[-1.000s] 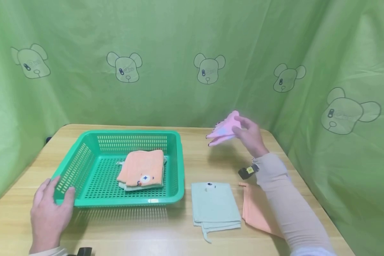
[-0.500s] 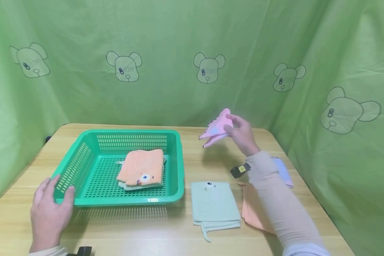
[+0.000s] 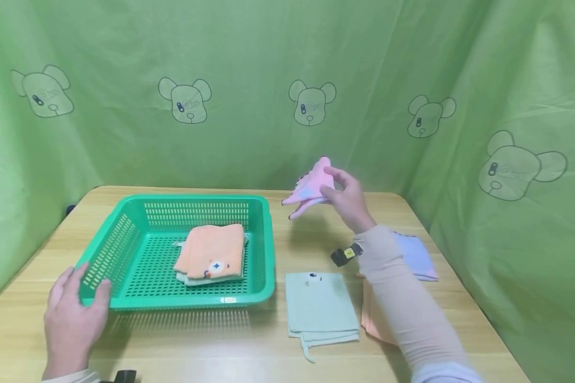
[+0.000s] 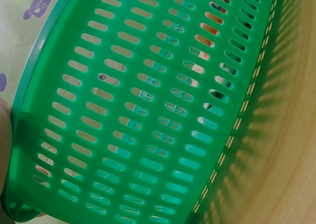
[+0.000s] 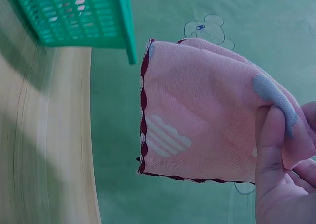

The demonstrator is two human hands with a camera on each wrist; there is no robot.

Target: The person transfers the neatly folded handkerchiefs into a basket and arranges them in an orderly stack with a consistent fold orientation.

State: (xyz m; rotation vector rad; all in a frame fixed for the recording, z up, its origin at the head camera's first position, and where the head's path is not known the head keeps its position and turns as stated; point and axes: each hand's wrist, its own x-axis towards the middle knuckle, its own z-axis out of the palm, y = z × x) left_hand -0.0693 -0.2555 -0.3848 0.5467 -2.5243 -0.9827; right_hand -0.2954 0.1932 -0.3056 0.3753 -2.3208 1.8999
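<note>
My right hand pinches a folded pink towel between thumb and fingers, above the table's far part, right of the green basket. The right wrist view shows the towel's dark scalloped edge and pale cloud patches, hanging out from the thumb. My left hand holds the basket's front left corner, fingers over the rim and thumb at the front side. In the left wrist view only a sliver of that hand shows beside the basket wall. Inside the basket, a folded orange towel lies on a pale green one.
On the wooden table, right of the basket, lies a folded pale green towel with a hanging loop. An orange towel is partly hidden under my right forearm, and a blue-purple towel lies beyond it. Green curtains enclose the table.
My right hand has carried the pink towel leftward toward the basket. The blue-purple towel has come into view from behind the forearm. My left hand has stayed at the basket corner.
</note>
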